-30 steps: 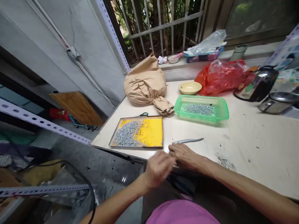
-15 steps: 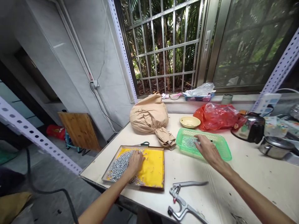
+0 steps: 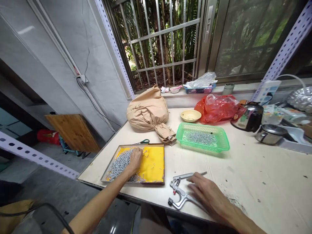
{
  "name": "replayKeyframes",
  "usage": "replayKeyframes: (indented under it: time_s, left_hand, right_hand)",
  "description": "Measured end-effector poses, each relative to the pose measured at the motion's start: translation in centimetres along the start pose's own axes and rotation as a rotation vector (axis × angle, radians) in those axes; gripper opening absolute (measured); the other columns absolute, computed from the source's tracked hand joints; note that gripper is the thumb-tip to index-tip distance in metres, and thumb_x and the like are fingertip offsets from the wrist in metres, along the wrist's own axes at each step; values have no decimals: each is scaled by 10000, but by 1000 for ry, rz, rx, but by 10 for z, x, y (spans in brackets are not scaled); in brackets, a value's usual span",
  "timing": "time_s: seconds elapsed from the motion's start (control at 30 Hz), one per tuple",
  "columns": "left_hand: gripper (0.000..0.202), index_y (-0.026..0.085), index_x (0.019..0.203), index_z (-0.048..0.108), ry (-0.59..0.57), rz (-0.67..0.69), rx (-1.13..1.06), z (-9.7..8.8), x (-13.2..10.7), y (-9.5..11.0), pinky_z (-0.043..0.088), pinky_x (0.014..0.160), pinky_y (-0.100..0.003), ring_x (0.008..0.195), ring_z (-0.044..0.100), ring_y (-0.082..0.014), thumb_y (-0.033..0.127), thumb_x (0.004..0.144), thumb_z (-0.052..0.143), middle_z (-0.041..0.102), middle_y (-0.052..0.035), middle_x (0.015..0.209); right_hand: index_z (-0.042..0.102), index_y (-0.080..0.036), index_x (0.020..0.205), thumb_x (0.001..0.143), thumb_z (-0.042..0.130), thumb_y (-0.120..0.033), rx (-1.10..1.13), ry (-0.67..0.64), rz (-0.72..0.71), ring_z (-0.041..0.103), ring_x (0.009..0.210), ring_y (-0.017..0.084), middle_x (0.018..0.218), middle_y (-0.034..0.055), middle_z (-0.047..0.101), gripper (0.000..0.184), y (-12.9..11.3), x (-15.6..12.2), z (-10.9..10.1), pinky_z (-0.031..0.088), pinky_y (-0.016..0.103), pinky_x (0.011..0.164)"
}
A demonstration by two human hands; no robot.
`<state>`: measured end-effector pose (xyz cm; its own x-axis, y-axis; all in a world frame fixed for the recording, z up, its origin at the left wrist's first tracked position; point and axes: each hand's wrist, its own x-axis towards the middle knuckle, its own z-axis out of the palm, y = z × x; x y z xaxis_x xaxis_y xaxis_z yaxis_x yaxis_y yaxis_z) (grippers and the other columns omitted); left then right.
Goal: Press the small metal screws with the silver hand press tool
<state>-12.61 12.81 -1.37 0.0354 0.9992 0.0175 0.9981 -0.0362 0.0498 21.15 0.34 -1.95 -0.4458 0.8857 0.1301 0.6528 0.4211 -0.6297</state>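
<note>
Currently lays the left hand [image 3: 135, 160] palm down on a heap of small silvery metal screws [image 3: 119, 165] inside a shallow rectangular brown-rimmed tray with a yellow lining [image 3: 154, 162], near the front left corner of the pale, scuffed desk [image 3: 255, 169]; fingers bent down into the heap, so cannot tell whether any screw is pinched between them. Rests the right hand [image 3: 207, 193] on a grey metal hand plier with two long handles [image 3: 177, 195], close to the desk's front edge and just right of the tray; fingers stretched out and loose over the lower handle, not clenched around it, with the upper handle bare and pointing away to the right. Behind the tray, at its far rim, a pair of green-handled scissors [image 3: 143, 142]. Farther back, a tied brown paper sack [image 3: 148, 112] lying on its side, knotted neck toward a green plastic mesh basket [image 3: 202, 150] with a thin layer of more silvery screws [image 3: 200, 137] in it, well apart from both hands. Beyond the basket, a small pale yellow bowl [image 3: 190, 115], just beside a crumpled red plastic bag [image 3: 216, 109]; to the right of that, a dark steel kettle [image 3: 247, 117] and a lidded steel pot [image 3: 270, 134].
</note>
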Motion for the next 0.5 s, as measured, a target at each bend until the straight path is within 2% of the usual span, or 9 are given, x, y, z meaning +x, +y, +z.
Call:
replayKeyframes:
  time_s: [0.13,0.27,0.4,0.43,0.5]
  left_hand:
    - [246,135,892,532,8,48,-32,0,-7,0,340,803,-319,923,401,-205,45,842,309,522,-98,966]
    - [221,134,824,529,19,11,-112,-5,-5,-2,365,766,-307,887,426,-194,69,829,319,526,-87,914]
    - [185,129,784,551,38,-10,-215,-17,-6,2,416,750,-296,817,507,-170,127,824,370,563,-69,838]
    - [166,128,801,561,29,-25,-302,-20,-8,6,435,717,-285,777,530,-160,166,824,402,575,-60,816]
    - [169,129,851,575,-9,-79,-611,-24,-17,17,464,619,-259,683,561,-141,263,796,489,590,-40,774]
  right_hand:
    - [605,-247,1017,904,454,-264,-93,-96,-6,603,823,188,946,53,588,189,-13,-11,16,481,296,708]
    - [622,-249,983,875,501,-223,-226,-87,21,598,799,195,933,54,597,165,-15,-14,31,469,301,683]
    - [644,-245,941,868,500,-206,-233,-84,27,594,801,217,911,59,602,166,-13,-14,31,462,334,689]
    - [644,-245,967,877,486,-219,-183,-73,23,595,808,218,920,63,602,184,-13,-12,28,462,340,698]
    - [632,-242,1047,906,443,-262,-19,-20,17,600,840,211,949,68,607,237,-18,2,21,464,340,736]
